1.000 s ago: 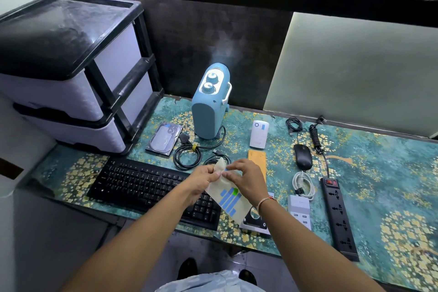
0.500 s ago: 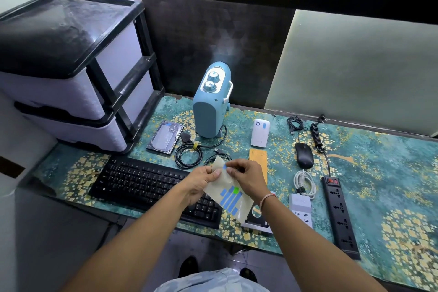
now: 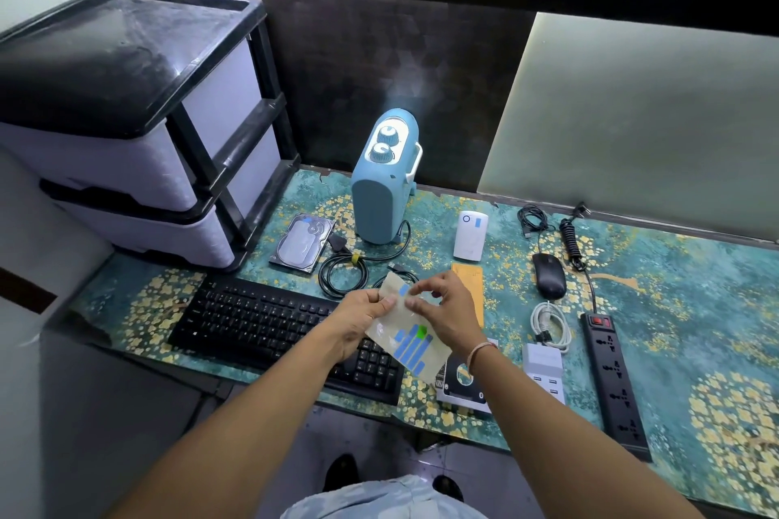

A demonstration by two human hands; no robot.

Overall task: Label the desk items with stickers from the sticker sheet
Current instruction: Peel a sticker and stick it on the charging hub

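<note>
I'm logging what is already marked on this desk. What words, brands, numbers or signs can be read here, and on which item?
No legible words, brands or numbers in this view.
Keyboard: key legends too small to read.
Black-and-white box at the front edge: print along its side blurred.
White power bank: only a ring symbol and a plain blue sticker.
Sticker sheet: stickers look blank.
Heater: dial marks unreadable.

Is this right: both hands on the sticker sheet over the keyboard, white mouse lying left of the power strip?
Not quite. The head view shows the mouse is black, not white. The rest holds: left hand and right hand hold the sticker sheet over the keyboard, and the mouse lies left of the power strip.
</note>
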